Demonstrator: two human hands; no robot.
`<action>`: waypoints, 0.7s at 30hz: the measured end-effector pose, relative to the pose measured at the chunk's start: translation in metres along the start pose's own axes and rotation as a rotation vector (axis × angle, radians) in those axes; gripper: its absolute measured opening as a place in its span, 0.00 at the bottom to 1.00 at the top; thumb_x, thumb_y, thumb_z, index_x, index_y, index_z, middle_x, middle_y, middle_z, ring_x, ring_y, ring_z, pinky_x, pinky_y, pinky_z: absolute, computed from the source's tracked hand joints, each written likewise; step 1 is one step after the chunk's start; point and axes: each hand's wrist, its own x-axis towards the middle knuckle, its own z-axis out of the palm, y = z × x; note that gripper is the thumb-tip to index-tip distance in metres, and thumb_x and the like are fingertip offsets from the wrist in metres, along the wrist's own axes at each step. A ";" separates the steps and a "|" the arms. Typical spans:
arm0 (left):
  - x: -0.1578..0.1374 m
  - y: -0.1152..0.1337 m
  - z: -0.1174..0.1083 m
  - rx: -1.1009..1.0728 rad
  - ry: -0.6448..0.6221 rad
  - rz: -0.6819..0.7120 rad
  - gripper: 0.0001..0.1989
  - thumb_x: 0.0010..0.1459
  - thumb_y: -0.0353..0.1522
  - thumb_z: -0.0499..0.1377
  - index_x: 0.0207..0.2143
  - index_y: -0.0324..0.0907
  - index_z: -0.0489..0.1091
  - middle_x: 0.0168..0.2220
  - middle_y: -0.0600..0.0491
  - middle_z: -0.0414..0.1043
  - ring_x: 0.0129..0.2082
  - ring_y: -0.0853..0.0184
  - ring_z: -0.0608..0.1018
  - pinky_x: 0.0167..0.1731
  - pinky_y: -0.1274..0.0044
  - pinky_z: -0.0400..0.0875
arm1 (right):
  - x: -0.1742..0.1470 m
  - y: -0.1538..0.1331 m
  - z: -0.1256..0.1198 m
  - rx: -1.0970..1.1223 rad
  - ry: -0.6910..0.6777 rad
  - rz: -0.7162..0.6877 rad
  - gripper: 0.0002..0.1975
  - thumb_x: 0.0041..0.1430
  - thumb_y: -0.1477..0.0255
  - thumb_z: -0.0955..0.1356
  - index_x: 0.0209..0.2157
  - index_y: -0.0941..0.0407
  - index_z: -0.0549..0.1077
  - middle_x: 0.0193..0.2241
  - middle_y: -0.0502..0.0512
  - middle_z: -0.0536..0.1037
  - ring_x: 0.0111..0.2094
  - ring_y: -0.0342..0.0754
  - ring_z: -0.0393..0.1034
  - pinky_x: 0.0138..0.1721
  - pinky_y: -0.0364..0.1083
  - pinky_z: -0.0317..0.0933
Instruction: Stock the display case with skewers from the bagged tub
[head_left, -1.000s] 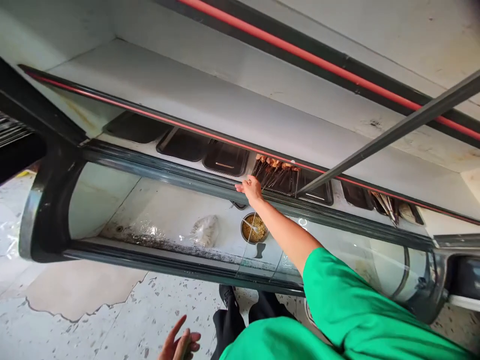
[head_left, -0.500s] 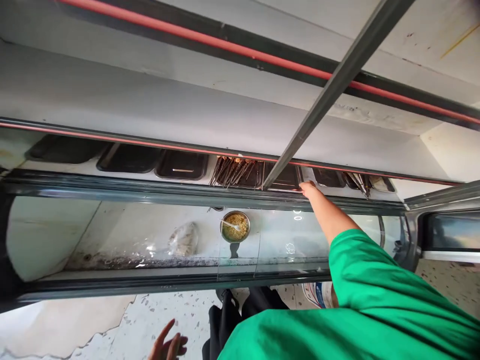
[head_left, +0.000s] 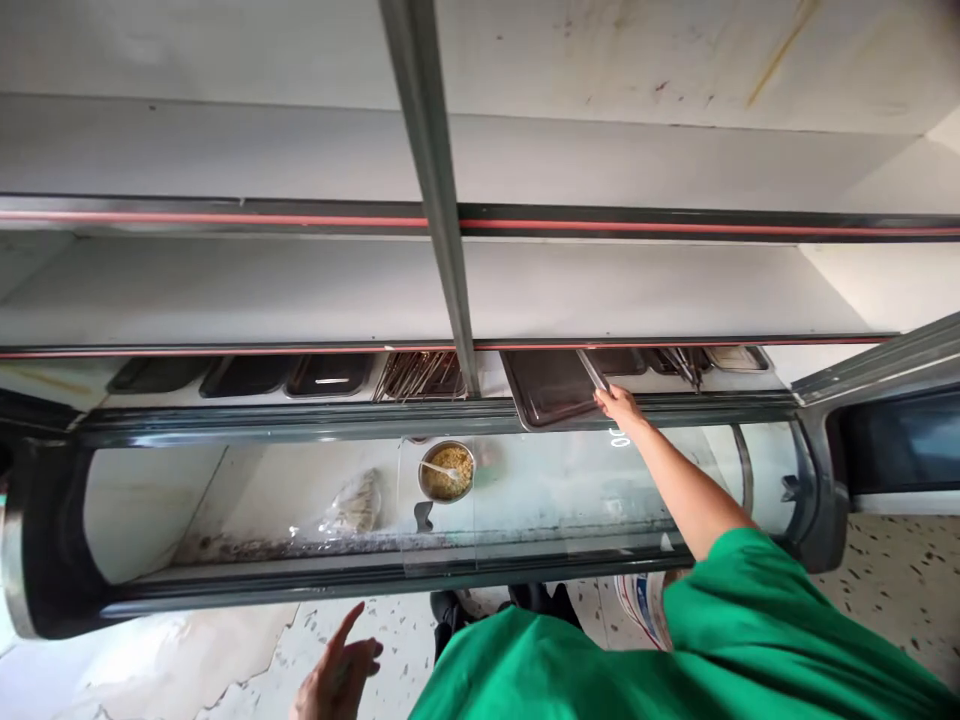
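My right hand (head_left: 619, 404) reaches into the display case and grips the right edge of a dark rectangular tray (head_left: 547, 390). The tray's near edge lies over the case's front rail. A narrow shiny metal strip (head_left: 592, 370) runs from the tray's right side to my fingers; whether it is tongs or the tray's rim I cannot tell. Low in the view, my left hand (head_left: 337, 665) hangs in front of the case, holding nothing, index finger stretched out and the others loosely bent.
Several dark trays (head_left: 244, 375) line the shelf, one with skewers (head_left: 420, 375), another with metal utensils (head_left: 679, 367). Behind the curved glass are a bowl of yellowish food (head_left: 445, 472) with a white spoon and a plastic bag (head_left: 356, 503). A dark upright post (head_left: 427, 150) divides the case. A bucket (head_left: 645, 608) stands below.
The tray in my right hand has come forward from the row, onto the front rail. My view has shifted and levelled. My left hand stays low and empty.
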 end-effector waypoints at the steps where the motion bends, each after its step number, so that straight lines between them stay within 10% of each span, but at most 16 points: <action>1: 0.000 0.007 0.002 0.001 -0.008 0.016 0.30 0.45 0.52 0.57 0.48 0.48 0.67 0.25 0.51 0.76 0.25 0.57 0.78 0.31 0.68 0.75 | -0.013 0.009 -0.011 0.011 -0.014 0.004 0.12 0.49 0.64 0.66 0.24 0.60 0.69 0.18 0.50 0.69 0.18 0.40 0.60 0.20 0.40 0.54; 7: 0.004 0.036 0.008 0.006 -0.106 0.086 0.32 0.44 0.53 0.57 0.48 0.46 0.68 0.26 0.50 0.77 0.26 0.59 0.78 0.30 0.71 0.74 | -0.106 0.054 -0.056 0.056 -0.165 -0.045 0.20 0.51 0.55 0.64 0.28 0.59 0.70 0.22 0.53 0.72 0.22 0.43 0.63 0.23 0.42 0.57; 12: 0.003 0.034 -0.010 -0.086 -0.141 0.091 0.30 0.44 0.50 0.60 0.46 0.42 0.70 0.26 0.50 0.76 0.25 0.61 0.77 0.28 0.73 0.72 | -0.175 0.040 -0.040 -0.030 -0.290 -0.095 0.21 0.54 0.52 0.62 0.28 0.57 0.69 0.23 0.53 0.73 0.23 0.45 0.64 0.23 0.43 0.58; 16: -0.011 0.015 -0.049 -0.201 -0.180 0.044 0.27 0.50 0.49 0.56 0.44 0.39 0.71 0.28 0.48 0.76 0.27 0.63 0.77 0.29 0.74 0.70 | -0.224 0.002 0.030 -0.061 -0.397 -0.214 0.22 0.53 0.51 0.62 0.25 0.56 0.69 0.19 0.52 0.71 0.22 0.46 0.64 0.25 0.44 0.58; 21: -0.036 -0.025 -0.124 -0.599 -0.182 -0.065 0.27 0.51 0.47 0.58 0.48 0.37 0.69 0.36 0.46 0.76 0.35 0.63 0.77 0.32 0.75 0.71 | -0.314 -0.052 0.176 -0.070 -0.624 -0.339 0.24 0.54 0.49 0.60 0.26 0.56 0.70 0.24 0.58 0.75 0.26 0.51 0.69 0.29 0.47 0.62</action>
